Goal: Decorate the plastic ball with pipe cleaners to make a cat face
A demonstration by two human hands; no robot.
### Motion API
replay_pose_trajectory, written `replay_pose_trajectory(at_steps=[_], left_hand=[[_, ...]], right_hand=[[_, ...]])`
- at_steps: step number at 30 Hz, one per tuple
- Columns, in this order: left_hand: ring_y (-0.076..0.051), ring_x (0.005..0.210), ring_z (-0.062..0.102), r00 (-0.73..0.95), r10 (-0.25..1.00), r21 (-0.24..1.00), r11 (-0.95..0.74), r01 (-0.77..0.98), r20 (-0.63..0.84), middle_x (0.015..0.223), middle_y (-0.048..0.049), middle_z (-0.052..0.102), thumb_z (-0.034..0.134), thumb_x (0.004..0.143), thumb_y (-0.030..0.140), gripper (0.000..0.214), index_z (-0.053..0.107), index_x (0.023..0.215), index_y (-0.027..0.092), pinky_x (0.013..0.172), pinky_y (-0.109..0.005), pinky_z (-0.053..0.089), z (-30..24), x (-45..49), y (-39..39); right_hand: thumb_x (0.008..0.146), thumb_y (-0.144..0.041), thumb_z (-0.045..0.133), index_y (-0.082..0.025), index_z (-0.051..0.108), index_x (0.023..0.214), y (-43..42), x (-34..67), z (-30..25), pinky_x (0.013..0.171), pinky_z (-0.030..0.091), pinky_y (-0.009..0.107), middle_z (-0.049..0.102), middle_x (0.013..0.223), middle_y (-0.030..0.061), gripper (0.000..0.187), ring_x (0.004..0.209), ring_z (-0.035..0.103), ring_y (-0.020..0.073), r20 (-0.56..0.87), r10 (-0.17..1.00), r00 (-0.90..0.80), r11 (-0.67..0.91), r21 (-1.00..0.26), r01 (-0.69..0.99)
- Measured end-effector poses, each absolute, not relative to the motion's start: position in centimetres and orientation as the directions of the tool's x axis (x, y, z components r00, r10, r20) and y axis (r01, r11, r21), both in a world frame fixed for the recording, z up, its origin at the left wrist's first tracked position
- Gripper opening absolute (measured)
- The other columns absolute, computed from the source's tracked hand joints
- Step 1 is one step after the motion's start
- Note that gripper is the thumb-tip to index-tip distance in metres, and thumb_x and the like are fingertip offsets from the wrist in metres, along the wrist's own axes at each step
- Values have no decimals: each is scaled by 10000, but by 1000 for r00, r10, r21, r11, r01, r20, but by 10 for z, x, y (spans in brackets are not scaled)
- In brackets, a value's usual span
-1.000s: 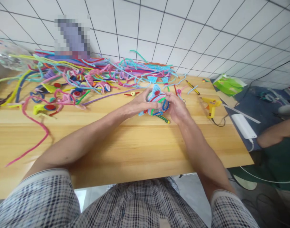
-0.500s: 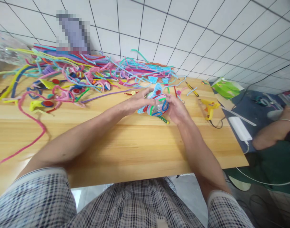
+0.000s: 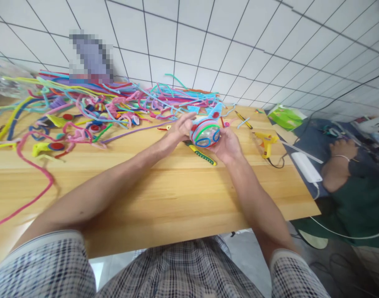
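Note:
A clear, rounded plastic craft piece (image 3: 208, 134) is wound with pink, green, blue and red fuzzy stems. A light blue fin (image 3: 214, 112) with a red spot stands up at its top. My right hand (image 3: 228, 145) holds the piece from its right side and below, fingers partly hidden behind it. My left hand (image 3: 181, 129) is at its left side, fingers loosely apart; whether they touch it is hard to see. Below the piece, a tool with a green and yellow handle (image 3: 203, 155) lies on the wooden table (image 3: 164, 194).
Many coloured pipe cleaners (image 3: 130, 97) lie along the tiled wall. A yellow glue gun (image 3: 266, 142), a yellow and black pen-like tool (image 3: 243, 119) and a green packet (image 3: 284, 117) are at the right. Beyond the table edge are a white power strip (image 3: 306, 167) and another person's arm (image 3: 338, 165).
The craft piece has turned, and its clear round end shows more fully. My left thumb has come off its front and the left hand has loosened. More of the green and yellow handle is visible.

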State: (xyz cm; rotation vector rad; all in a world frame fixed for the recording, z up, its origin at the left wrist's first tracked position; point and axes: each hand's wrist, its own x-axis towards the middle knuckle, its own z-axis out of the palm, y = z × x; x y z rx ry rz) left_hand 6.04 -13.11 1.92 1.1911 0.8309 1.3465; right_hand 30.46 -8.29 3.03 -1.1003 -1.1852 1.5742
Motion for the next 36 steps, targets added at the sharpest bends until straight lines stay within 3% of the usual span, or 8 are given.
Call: replay_pose_trajectory(at_steps=[3,6,12,21,29,36], left_hand=[[-475,1678,735,85,971,958,-202,-204,223,1668,-161,826,1140,708,911,1003,843,1447,301,1333,-608,693,12,70,-135],[-443,1645,759,23,975,958,-212,-191,220,1592,-149,861,1081,830,831,870,826,1453,280,1431,-626,619,9,79,-140],[-382,1435,840,-79,969,947,-246,-205,234,1400,-99,896,985,888,743,656,811,1332,292,1317,-563,685,6,83,-141],[-389,1393,848,-131,974,948,-209,-241,182,1313,-80,894,1009,804,829,813,788,1399,321,1221,-550,709,-5,80,-136],[-404,1424,864,-92,983,937,-179,-301,158,1342,-98,931,1034,775,782,736,828,1305,314,1245,-579,717,0,74,-133],[-408,1298,921,-24,990,892,-137,-431,141,1180,-88,965,1059,802,697,643,863,1222,252,1116,-494,748,5,71,-129]], right_hand=[[766,-552,877,-331,758,1018,-87,300,28,1057,769,588,867,1077,58,356,1134,808,359,-263,937,-230,-314,-921,-230],[778,-629,902,-333,751,1055,-95,288,21,1055,765,616,861,1077,62,433,1135,809,373,-257,937,-235,-314,-917,-247],[829,-798,846,-346,671,1011,-110,271,11,1032,731,611,822,1017,71,518,1142,804,392,-196,949,-246,-243,-953,-180],[739,-595,904,-351,695,1086,-119,263,12,985,713,508,851,1028,7,472,1052,783,323,-248,956,-158,-286,-906,-312],[723,-540,903,-345,683,1067,-124,263,27,984,673,472,833,1003,-9,453,1030,775,298,-258,946,-194,-306,-909,-282],[727,-488,946,-328,717,1054,-137,265,42,902,643,364,850,1014,-45,430,1022,770,248,-247,943,-222,-309,-897,-317]])
